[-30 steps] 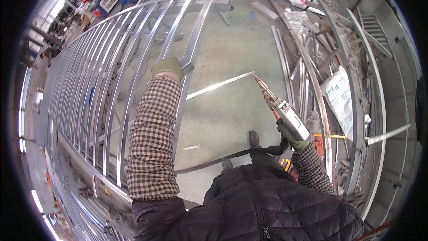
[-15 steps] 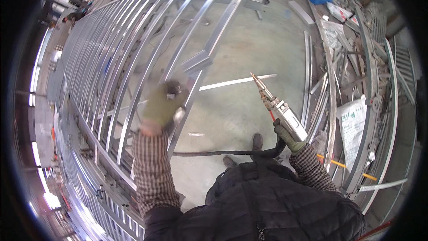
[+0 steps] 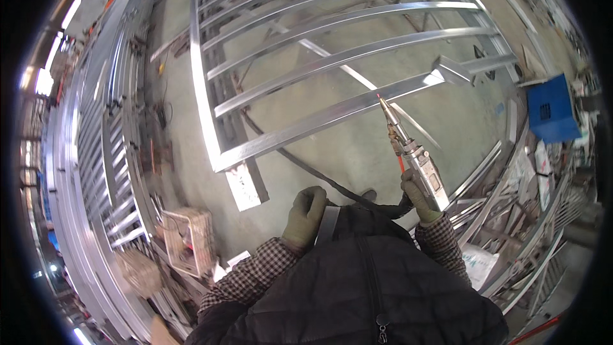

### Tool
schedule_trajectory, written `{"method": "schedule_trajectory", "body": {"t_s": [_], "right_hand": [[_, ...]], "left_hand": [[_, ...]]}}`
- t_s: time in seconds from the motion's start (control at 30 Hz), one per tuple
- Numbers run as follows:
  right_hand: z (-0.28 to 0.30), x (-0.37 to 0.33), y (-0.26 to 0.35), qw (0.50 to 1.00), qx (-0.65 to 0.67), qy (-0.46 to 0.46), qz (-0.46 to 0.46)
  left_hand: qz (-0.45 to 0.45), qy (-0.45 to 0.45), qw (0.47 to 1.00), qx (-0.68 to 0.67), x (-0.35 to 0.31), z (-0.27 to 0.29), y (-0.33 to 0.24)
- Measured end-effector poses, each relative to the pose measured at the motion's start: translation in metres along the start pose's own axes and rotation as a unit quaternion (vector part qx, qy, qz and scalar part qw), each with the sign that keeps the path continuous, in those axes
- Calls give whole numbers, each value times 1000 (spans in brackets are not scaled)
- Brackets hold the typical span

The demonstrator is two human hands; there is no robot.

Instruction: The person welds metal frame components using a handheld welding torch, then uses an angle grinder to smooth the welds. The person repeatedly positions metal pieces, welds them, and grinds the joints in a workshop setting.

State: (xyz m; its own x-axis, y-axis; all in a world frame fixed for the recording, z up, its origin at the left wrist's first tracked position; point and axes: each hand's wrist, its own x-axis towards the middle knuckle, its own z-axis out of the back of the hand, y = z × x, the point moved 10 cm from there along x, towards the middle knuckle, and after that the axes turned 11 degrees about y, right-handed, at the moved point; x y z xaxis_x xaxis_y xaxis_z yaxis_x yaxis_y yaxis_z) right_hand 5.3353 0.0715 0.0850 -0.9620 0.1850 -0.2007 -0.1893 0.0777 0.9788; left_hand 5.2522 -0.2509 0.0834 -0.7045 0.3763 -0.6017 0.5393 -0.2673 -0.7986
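My right hand (image 3: 419,199), in an olive glove, is wrapped round the grip of a silver handheld welding gun (image 3: 426,172). Its narrow copper-coloured nozzle points up and left, with a small red spot at the tip beside the near bar of a shiny metal frame (image 3: 300,126). My left hand (image 3: 306,217), gloved too, is low by the front of my jacket with its fingers curled closed. A flat grey piece (image 3: 328,224) shows right beside it; whether the hand grips it is hidden. A short metal channel piece (image 3: 454,70) rests on the frame's near bar, farther right.
A black hose (image 3: 313,171) runs from the gun across the floor under the frame. At the left are a wire basket (image 3: 191,243) and stacked metal frames (image 3: 105,153). A blue machine box (image 3: 553,110) and scrap metal lengths lie to the right.
The view has turned left. My left hand has come down from the frame toward my body. The welding gun stays in my right hand, its tip now by the frame's near bar.
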Motion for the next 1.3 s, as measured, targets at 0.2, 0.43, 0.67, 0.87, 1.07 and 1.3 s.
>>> {"method": "schedule_trajectory", "body": {"t_s": [0.2,0.43,0.67,0.87,1.07,1.3], "right_hand": [[-52,-9,-4,998,-23,36,-53],[-81,-17,6,994,-55,52,-84],[-78,-23,1,985,-73,80,-137],[-73,-9,-15,956,-244,107,-125],[-68,-1,-29,894,-396,173,-116],[-66,-10,-57,853,-468,199,-119]], "left_hand": [[13,174,981,86,-45,17,-1],[16,183,965,-185,-10,28,11],[-26,104,956,-271,83,18,19],[-41,46,946,-317,91,24,29],[-29,19,926,-375,81,16,24],[-29,22,927,-373,91,14,28]]}}
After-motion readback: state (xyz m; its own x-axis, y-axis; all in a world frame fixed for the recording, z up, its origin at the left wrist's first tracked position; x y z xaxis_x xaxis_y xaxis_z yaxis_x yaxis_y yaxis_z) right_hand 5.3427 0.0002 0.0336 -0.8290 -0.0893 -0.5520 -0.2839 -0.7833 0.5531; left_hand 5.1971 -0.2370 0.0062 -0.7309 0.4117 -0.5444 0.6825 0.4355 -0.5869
